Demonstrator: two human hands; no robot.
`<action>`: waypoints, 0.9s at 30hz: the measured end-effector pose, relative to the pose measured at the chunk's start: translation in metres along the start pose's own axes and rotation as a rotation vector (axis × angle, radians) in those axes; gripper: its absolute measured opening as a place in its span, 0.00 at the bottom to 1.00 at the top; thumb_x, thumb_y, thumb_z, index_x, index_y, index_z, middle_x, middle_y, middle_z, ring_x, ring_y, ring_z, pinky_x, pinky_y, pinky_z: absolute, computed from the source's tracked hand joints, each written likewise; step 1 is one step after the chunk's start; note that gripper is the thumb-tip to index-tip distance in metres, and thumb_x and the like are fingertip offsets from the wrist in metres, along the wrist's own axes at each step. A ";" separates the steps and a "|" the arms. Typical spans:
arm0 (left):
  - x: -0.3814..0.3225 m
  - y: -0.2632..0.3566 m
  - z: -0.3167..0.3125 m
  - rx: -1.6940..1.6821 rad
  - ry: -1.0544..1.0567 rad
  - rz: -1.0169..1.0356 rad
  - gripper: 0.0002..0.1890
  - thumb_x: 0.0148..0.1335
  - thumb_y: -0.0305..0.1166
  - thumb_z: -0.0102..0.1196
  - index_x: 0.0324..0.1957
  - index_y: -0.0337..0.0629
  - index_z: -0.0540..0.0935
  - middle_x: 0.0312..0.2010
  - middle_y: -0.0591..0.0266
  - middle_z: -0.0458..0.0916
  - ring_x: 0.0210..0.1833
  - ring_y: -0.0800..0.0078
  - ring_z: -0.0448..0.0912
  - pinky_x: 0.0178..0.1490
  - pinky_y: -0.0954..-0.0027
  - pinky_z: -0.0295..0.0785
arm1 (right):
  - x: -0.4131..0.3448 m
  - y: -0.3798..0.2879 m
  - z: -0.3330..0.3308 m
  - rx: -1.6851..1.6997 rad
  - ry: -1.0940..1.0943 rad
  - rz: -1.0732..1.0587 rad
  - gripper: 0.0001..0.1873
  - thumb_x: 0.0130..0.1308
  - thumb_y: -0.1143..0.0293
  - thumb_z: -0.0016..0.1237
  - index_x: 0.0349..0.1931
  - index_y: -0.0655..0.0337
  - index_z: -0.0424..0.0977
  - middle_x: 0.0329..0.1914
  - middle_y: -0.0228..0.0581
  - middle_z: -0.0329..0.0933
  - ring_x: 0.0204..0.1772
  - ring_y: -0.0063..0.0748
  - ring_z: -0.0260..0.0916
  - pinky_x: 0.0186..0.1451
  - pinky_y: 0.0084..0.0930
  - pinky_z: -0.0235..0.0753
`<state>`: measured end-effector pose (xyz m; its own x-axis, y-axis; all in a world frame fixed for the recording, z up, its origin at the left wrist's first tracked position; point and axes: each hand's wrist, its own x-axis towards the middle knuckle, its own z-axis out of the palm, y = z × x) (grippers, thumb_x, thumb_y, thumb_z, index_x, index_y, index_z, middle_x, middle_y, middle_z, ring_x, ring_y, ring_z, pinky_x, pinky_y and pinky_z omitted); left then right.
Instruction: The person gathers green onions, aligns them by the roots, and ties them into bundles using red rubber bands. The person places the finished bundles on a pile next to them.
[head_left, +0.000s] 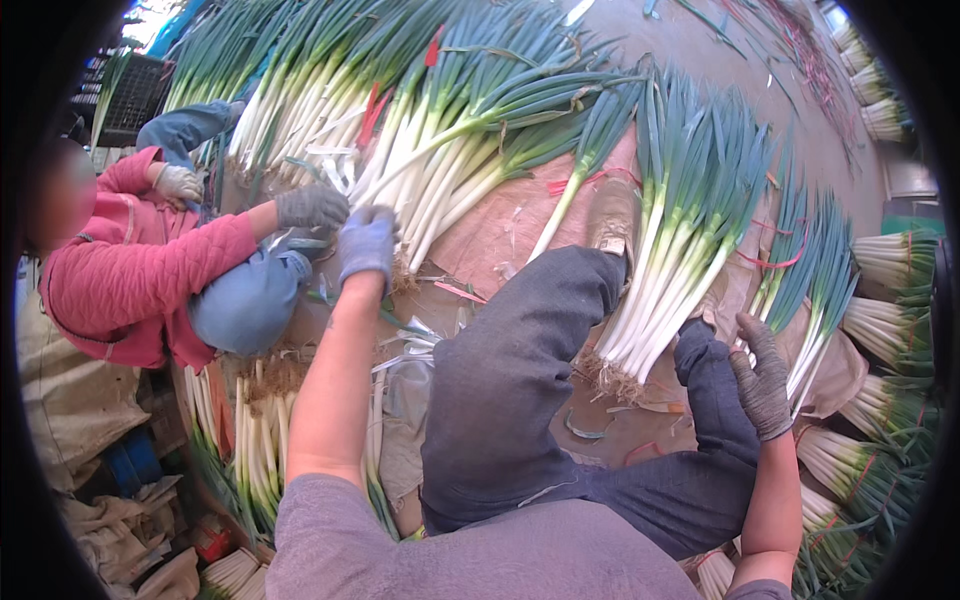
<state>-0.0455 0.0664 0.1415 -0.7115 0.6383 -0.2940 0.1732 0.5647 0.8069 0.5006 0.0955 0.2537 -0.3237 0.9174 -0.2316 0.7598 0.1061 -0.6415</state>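
My left hand (367, 244), in a blue-grey work glove, is curled at the white root end of a long green onion (442, 144), which slants across a pile of green onions (442, 180). Right beside it is a co-worker's gloved hand (313, 206). My right hand (763, 381), in a dirty grey glove, hangs by my right shin with fingers apart and nothing visibly held. Close to it lie small groups of green onions (814, 352). Between my legs a larger bunch of green onions (652, 300) rests with its roots towards me.
A co-worker in a pink jacket (142, 277) sits at the left. Tied onion bundles (885, 322) are stacked along the right. More onions (259, 435) lie at lower left. A pink sheet (487, 251) covers the floor ahead, with red ties (371, 116) and leaf scraps about. A black crate (139, 97) stands far left.
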 end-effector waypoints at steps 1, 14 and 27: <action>0.012 -0.022 0.000 0.228 0.046 -0.040 0.14 0.65 0.37 0.59 0.44 0.35 0.84 0.31 0.56 0.84 0.37 0.72 0.83 0.42 0.71 0.77 | 0.000 0.002 0.004 0.064 -0.066 0.101 0.26 0.66 0.78 0.51 0.65 0.63 0.68 0.59 0.46 0.73 0.60 0.37 0.72 0.64 0.31 0.71; 0.109 -0.081 -0.019 1.080 -0.141 -0.012 0.24 0.66 0.44 0.52 0.61 0.45 0.74 0.48 0.36 0.81 0.53 0.42 0.80 0.58 0.49 0.72 | 0.017 0.011 -0.004 -0.008 -0.183 0.103 0.26 0.65 0.76 0.53 0.64 0.64 0.68 0.51 0.48 0.74 0.55 0.39 0.74 0.60 0.33 0.72; -0.150 0.032 -0.059 0.130 -0.372 0.041 0.11 0.71 0.34 0.47 0.44 0.36 0.77 0.24 0.68 0.72 0.26 0.79 0.69 0.30 0.71 0.66 | 0.020 -0.037 0.038 0.148 -0.199 0.018 0.23 0.70 0.63 0.52 0.60 0.67 0.71 0.47 0.45 0.79 0.46 0.35 0.78 0.51 0.32 0.77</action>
<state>0.0271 -0.0420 0.2416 -0.4106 0.7945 -0.4475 0.2985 0.5808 0.7573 0.4440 0.0951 0.2450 -0.4262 0.8237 -0.3741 0.6804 0.0194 -0.7326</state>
